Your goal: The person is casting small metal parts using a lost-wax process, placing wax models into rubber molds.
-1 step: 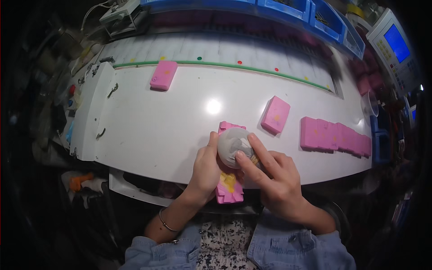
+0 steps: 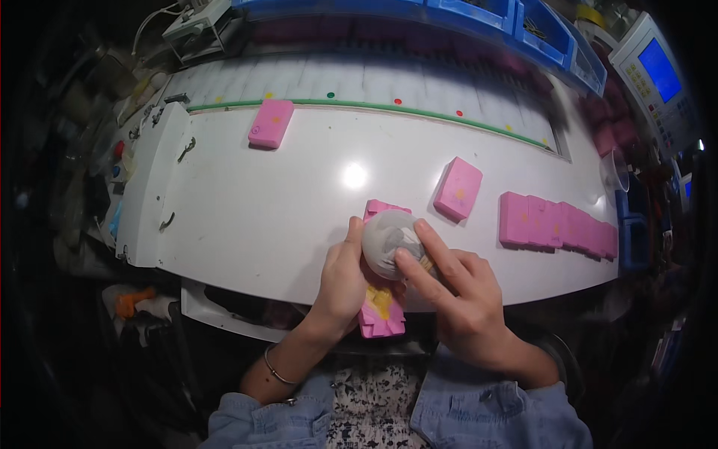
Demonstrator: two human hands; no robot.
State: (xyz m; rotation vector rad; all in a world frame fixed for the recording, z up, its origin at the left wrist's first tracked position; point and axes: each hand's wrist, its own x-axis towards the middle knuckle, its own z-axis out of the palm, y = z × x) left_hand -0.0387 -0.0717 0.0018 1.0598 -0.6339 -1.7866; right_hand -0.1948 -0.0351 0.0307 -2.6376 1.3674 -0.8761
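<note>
In front of me a pink mold block [image 2: 383,327] with a yellow-stained hollow is held over the table's near edge. My left hand [image 2: 342,280] is closed along its left side, thumb pointing up. My right hand [image 2: 465,303] grips a round grey-white pouch [image 2: 387,232], with its index and middle fingers bent over the top. The pouch looks soft and creased, and it covers the middle of the mold block. Further pink block pieces [image 2: 385,206] show past the far side of the pouch. The pouch hides where it meets the mold.
One pink block [image 2: 458,189] lies right of my hands, another [image 2: 271,124] at the far left. Several stand in a row [image 2: 553,223] at the right. Blue bins [image 2: 479,13] hang over the back. A control panel [image 2: 658,71] stands back right, a raised white ledge [image 2: 155,187] at left.
</note>
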